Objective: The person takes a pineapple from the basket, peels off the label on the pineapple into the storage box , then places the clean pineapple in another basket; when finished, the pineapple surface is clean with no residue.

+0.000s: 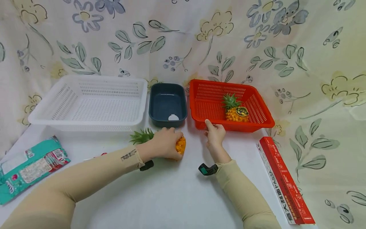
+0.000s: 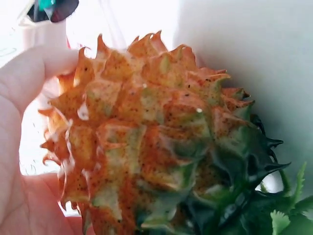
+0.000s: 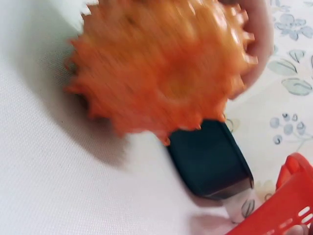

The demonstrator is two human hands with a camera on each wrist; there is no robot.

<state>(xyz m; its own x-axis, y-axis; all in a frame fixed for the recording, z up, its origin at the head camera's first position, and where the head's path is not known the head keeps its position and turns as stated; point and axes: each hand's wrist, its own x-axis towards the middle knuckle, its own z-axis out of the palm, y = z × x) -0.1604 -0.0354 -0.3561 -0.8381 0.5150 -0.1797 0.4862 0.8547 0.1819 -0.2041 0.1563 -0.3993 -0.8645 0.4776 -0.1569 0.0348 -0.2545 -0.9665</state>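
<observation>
My left hand [image 1: 167, 143] grips a small orange pineapple [image 1: 180, 146] from above, in front of the dark blue tub. Its green leaves point left in the head view. Up close in the left wrist view, the spiky pineapple [image 2: 142, 132] sits between thumb and fingers. At the front rim of the red basket [image 1: 257, 126], my right hand [image 1: 215, 135] holds the edge, thumb on top and fingers curled below. Another pineapple [image 1: 235, 114] with a round label lies inside that basket. The right wrist view shows the held pineapple's blurred base [image 3: 161, 73].
Left of the dark blue tub [image 1: 168, 123], which has a white patch inside, stands a white perforated basket [image 1: 85, 123]. A teal packet [image 1: 37, 168] lies at the left. A long red pasta box [image 1: 286, 184] lies at the right, beside the floral cloth [image 1: 323, 133].
</observation>
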